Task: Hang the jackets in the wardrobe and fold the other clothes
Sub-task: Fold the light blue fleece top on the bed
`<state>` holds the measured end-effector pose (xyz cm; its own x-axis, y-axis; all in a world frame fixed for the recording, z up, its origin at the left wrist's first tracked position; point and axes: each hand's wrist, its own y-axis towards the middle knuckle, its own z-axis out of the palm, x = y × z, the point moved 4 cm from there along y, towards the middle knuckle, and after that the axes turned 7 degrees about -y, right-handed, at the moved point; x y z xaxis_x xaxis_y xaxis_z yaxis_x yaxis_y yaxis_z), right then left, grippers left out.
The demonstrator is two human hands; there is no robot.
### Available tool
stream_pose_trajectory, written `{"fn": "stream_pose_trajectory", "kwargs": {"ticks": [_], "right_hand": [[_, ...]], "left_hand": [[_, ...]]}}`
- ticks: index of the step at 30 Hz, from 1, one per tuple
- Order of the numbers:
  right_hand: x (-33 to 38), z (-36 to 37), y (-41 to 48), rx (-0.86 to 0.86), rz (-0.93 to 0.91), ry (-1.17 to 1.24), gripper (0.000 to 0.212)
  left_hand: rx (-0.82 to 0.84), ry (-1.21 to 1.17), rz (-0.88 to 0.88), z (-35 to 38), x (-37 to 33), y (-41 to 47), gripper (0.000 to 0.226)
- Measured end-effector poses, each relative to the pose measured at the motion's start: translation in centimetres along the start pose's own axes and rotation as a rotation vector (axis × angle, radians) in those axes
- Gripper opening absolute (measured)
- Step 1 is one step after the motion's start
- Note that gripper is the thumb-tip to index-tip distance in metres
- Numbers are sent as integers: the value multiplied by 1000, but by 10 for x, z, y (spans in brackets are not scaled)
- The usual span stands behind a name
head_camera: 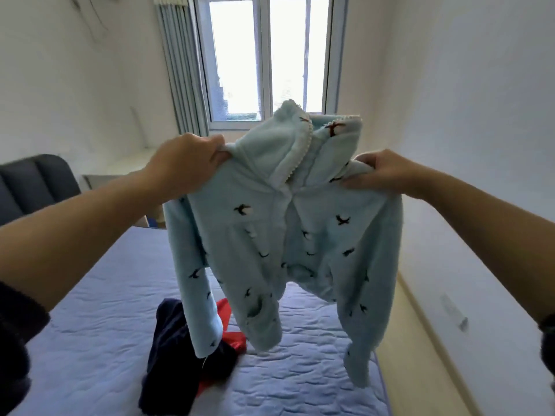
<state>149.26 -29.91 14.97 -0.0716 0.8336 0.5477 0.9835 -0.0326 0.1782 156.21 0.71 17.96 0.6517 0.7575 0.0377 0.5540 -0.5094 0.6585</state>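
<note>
While both arms reach out over the bed [90, 340], its quilted blue mattress carries a small heap in the foreground: a dark navy garment [171, 349] lying crumpled on top of a red garment [234, 337], neither of them folded. Just beyond and above that heap hangs the light blue fleece jacket [270, 250], patterned with small dark birds and lifted clear of the mattress, its front towards the camera, its sleeves dangling and its hood flopped open at the top. The left hand [192, 159] has its fingers curled tight round one shoulder of the jacket, and the right hand [381, 172] pinches the other shoulder the same way, so the garment is spread between them. Farther off stand a dark padded headboard [33, 181] at the left, then a grey curtain [180, 70] beside the bright window [264, 61]. No wardrobe or hanger shows here, and no folded pile either, so the job looks to be at an early stage: this jacket has yet to be hung, and the two pieces on the bed remain to be dealt with.
</note>
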Motion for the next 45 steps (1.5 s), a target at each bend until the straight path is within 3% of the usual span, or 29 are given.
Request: {"fn": "stream_pose_trajectory", "kwargs": {"ticks": [4, 12, 15, 18, 22, 24, 27, 29, 33, 38, 42, 43, 45], "right_hand": [[1, -6, -7, 59, -21, 0, 27], [18, -51, 13, 173, -20, 92, 29], [5, -54, 46, 225, 24, 142, 30], [-34, -30, 91, 270, 114, 141, 37], [-127, 67, 155, 293, 292, -16, 15], [-174, 132, 178, 255, 380, -95, 19], [-230, 227, 190, 37, 501, -177, 32], [-258, 300, 173, 23, 550, -172, 41], [-296, 466, 87, 382, 535, -226, 53], [-306, 625, -20, 734, 572, -128, 55], [-299, 712, -50, 829, 605, -70, 52], [-295, 732, -51, 834, 622, -54, 51], [-284, 766, -42, 784, 613, -11, 48]], "left_hand": [[32, 56, 62, -2, -2, -2, 35], [-169, 1, 181, -6, 15, 30, 38], [-104, -19, 140, 18, 27, 51, 35], [61, -15, 60, 82, 41, 65, 34], [441, 49, -103, 229, 52, 55, 24], [611, 50, -185, 303, 49, 35, 18], [778, -63, -385, 401, 46, -15, 32], [823, -170, -561, 453, 47, -75, 40], [1071, -232, -744, 525, 44, -263, 32], [1438, -216, -849, 552, 50, -457, 34], [1408, -155, -742, 576, 76, -509, 21], [1316, -116, -649, 585, 86, -515, 20], [1161, -68, -491, 606, 109, -521, 38]]}}
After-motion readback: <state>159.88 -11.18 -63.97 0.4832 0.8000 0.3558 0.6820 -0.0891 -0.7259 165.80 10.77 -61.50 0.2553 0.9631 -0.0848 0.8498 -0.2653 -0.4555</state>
